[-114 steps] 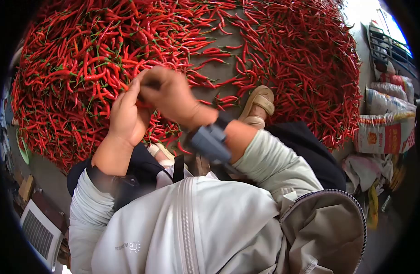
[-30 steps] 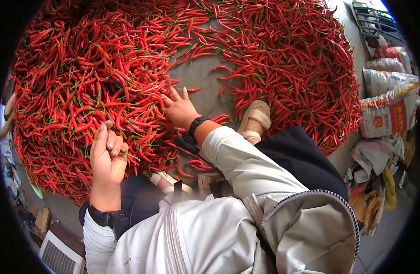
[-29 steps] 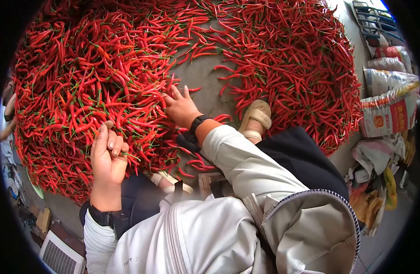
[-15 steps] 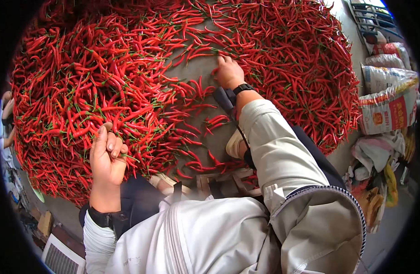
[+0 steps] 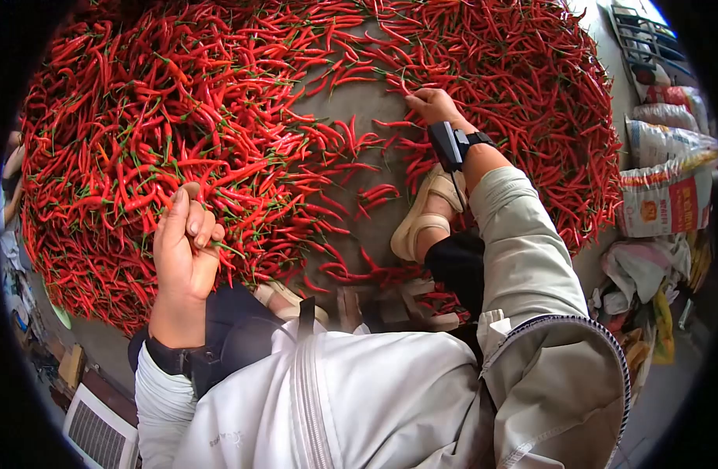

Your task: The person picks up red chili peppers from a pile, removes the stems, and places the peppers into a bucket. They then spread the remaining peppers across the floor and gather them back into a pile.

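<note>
My left hand (image 5: pixel 185 250) is raised at the near edge of the left heap of red chili peppers (image 5: pixel 132 156), its fingers curled. A green stem pokes out beside the curled fingers, seemingly from a chili pepper mostly hidden in the hand. My right hand (image 5: pixel 437 106) is over the near-left edge of the right heap of chili peppers (image 5: pixel 523 117). Its thumb and fingertips are pinched together at a red chili pepper (image 5: pixel 404 83); the exact grip is small and partly hidden. A black device sits on the right wrist.
Loose chili peppers (image 5: pixel 377 194) lie on the grey floor (image 5: pixel 367 109) between the heaps. My sandalled foot (image 5: pixel 421 215) stands at the right heap's edge. Printed sacks (image 5: pixel 664 195) and a metal rack (image 5: pixel 648 35) are on the right. At far left, part of another person shows.
My right hand has moved right, from the bare strip of floor to the right heap's edge. The left hand keeps its curled pose. The view has shifted slightly, showing more of the sandal.
</note>
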Available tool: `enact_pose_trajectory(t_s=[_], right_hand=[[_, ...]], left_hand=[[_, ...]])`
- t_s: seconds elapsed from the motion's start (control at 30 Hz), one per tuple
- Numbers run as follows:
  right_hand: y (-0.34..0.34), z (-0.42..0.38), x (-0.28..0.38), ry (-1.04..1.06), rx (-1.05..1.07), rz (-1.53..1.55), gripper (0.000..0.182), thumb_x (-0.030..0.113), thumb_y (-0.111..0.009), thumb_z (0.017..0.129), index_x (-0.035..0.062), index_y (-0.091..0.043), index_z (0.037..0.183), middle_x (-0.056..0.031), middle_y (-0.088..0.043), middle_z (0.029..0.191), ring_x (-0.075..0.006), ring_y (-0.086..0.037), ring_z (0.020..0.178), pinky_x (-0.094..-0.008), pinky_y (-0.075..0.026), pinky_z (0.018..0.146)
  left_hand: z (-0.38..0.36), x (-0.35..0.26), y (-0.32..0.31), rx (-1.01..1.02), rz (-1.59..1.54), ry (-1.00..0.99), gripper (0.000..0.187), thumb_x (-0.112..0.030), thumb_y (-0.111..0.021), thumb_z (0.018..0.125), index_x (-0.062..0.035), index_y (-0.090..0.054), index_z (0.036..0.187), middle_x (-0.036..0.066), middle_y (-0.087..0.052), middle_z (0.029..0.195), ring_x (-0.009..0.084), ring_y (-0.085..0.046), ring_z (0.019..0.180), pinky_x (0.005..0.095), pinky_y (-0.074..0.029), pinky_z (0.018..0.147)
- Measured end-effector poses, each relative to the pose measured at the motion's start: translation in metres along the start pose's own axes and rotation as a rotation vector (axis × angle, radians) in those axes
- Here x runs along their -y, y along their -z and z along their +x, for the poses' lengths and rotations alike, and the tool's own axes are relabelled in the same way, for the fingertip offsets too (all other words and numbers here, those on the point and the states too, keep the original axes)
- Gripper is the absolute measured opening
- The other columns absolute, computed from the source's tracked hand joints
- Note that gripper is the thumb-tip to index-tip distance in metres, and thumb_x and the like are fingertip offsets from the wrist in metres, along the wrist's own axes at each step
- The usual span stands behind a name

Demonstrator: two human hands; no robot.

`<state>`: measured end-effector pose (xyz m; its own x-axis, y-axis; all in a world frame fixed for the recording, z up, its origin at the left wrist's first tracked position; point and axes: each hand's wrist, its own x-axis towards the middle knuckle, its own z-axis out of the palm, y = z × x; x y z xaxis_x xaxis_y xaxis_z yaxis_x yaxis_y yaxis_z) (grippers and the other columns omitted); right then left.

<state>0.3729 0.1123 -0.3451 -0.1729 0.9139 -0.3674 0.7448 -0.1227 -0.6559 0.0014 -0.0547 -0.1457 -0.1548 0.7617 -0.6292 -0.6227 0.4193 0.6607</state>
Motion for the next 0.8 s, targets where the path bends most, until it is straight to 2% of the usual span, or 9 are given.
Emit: enact_pose_trajectory(t_s=[0.07, 0.23, 0.5, 0.57, 0.6, 0.67, 0.73, 0.77, 0.8], right_hand=[[0.0, -0.01, 0.006, 0.023, 0.089, -0.113, 0.032, 0.035, -0.054, 0.081, 0.0093, -0.062, 0.1, -0.0131, -0.064, 0.088, -0.0274, -0.062, 0.085, -0.0362, -0.048, 0.075], [0.002, -0.03, 0.024, 0.071, -0.034, -0.183, 0.032, 0.031, -0.053, 0.08, 0.0141, -0.059, 0.106, -0.013, -0.062, 0.097, -0.0305, -0.058, 0.092, -0.0387, -0.046, 0.079], [0.042, -0.019, 0.021, -0.294, -0.27, -0.338, 0.027, 0.034, -0.057, 0.076, 0.017, -0.064, 0.095, -0.0092, -0.063, 0.093, -0.0311, -0.059, 0.091, -0.0407, -0.048, 0.077], [0.053, -0.026, 0.025, -0.205, -0.608, -0.534, 0.022, 0.026, -0.057, 0.076, 0.0136, -0.061, 0.094, -0.0101, -0.061, 0.088, -0.0315, -0.059, 0.09, -0.0407, -0.05, 0.072], [0.049, -0.026, 0.021, -0.205, -0.609, -0.536, 0.022, 0.026, -0.057, 0.076, 0.0136, -0.061, 0.094, -0.0101, -0.061, 0.088, -0.0315, -0.059, 0.09, -0.0407, -0.05, 0.072], [0.036, -0.022, 0.02, 0.178, -0.605, -0.772, 0.017, 0.017, -0.057, 0.074, 0.0108, -0.058, 0.089, -0.0105, -0.056, 0.088, -0.029, -0.059, 0.084, -0.0388, -0.05, 0.068], [0.008, -0.034, 0.048, 0.309, 0.083, -0.996, 0.017, 0.013, -0.057, 0.07, 0.0102, -0.059, 0.086, -0.0095, -0.055, 0.093, -0.0242, -0.059, 0.078, -0.0345, -0.051, 0.066], [-0.018, -0.039, 0.026, 0.595, 0.182, -0.834, 0.017, 0.012, -0.057, 0.07, 0.0107, -0.06, 0.086, -0.0094, -0.055, 0.092, -0.024, -0.059, 0.08, -0.0349, -0.051, 0.065], [-0.015, -0.041, 0.042, 0.472, 0.222, -0.821, 0.016, 0.014, -0.056, 0.071, 0.0106, -0.061, 0.086, -0.0094, -0.055, 0.093, -0.0235, -0.059, 0.082, -0.0353, -0.052, 0.066]], left_hand=[[-0.003, -0.001, -0.003, 0.005, -0.001, -0.006, 0.02, -0.024, -0.043, 0.094, -0.0061, -0.051, 0.101, -0.005, -0.033, 0.056, 0.0037, -0.033, 0.047, 0.02, -0.036, 0.052], [-0.005, -0.001, -0.004, 0.029, -0.001, 0.0, 0.021, -0.024, -0.043, 0.094, -0.0064, -0.052, 0.1, -0.005, -0.034, 0.056, 0.0038, -0.033, 0.047, 0.02, -0.036, 0.053], [-0.003, -0.002, -0.004, 0.047, -0.016, -0.007, 0.021, -0.024, -0.043, 0.094, -0.0068, -0.052, 0.1, -0.005, -0.034, 0.056, 0.004, -0.034, 0.047, 0.0205, -0.038, 0.053], [-0.003, -0.001, -0.004, 0.038, -0.013, -0.009, 0.021, -0.024, -0.043, 0.094, -0.0069, -0.053, 0.1, -0.005, -0.034, 0.056, 0.004, -0.034, 0.047, 0.0207, -0.038, 0.053], [-0.003, -0.001, -0.004, 0.029, -0.008, -0.007, 0.021, -0.024, -0.043, 0.094, -0.0069, -0.053, 0.1, -0.005, -0.034, 0.056, 0.0041, -0.034, 0.047, 0.0208, -0.039, 0.053], [-0.001, 0.0, -0.002, 0.035, -0.017, 0.0, 0.021, -0.024, -0.043, 0.094, -0.007, -0.053, 0.1, -0.005, -0.034, 0.056, 0.0041, -0.034, 0.047, 0.0209, -0.039, 0.052], [0.0, 0.0, -0.001, 0.033, -0.021, 0.005, 0.02, -0.024, -0.043, 0.094, -0.0073, -0.052, 0.1, -0.005, -0.034, 0.056, 0.0042, -0.034, 0.046, 0.0211, -0.039, 0.052], [0.0, 0.0, -0.003, 0.035, -0.021, 0.0, 0.02, -0.024, -0.043, 0.094, -0.0073, -0.052, 0.1, -0.005, -0.034, 0.056, 0.0042, -0.034, 0.046, 0.0211, -0.039, 0.052], [-0.001, -0.001, -0.004, 0.017, -0.018, 0.0, 0.02, -0.024, -0.042, 0.094, -0.0072, -0.052, 0.1, -0.005, -0.034, 0.056, 0.0042, -0.034, 0.046, 0.021, -0.039, 0.052]])
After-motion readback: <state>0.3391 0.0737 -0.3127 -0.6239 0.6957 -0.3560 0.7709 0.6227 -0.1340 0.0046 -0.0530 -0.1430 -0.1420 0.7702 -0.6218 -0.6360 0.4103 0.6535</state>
